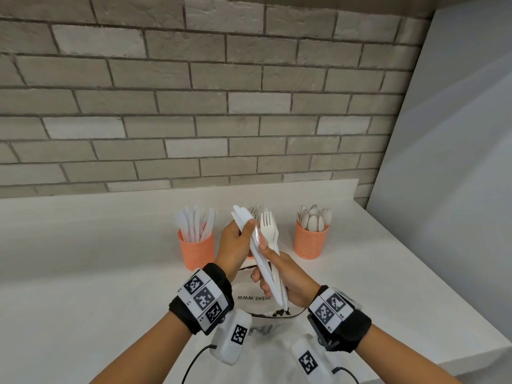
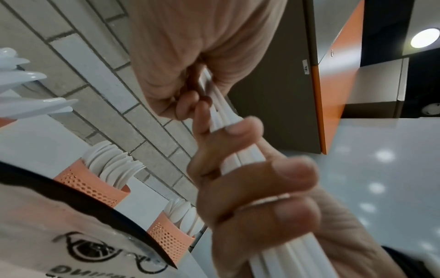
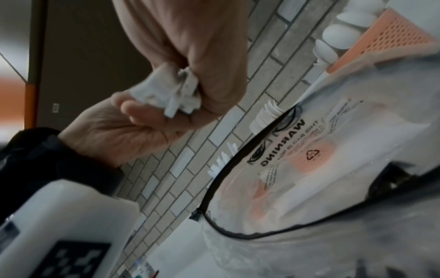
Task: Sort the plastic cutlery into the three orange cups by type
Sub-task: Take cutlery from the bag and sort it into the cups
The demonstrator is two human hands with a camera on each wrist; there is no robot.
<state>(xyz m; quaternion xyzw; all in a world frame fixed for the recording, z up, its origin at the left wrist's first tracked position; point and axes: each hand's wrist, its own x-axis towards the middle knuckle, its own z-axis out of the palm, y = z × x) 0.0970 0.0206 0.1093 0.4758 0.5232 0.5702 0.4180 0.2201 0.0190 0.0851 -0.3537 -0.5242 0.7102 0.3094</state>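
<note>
Nearest, a bundle of white cutlery [image 1: 267,261] is being gripped by its handles in the curled right hand [image 1: 288,284]; higher up, its knife blades are being pinched by the left hand [image 1: 235,246], raised before the three orange cups [image 1: 311,241].
</note>
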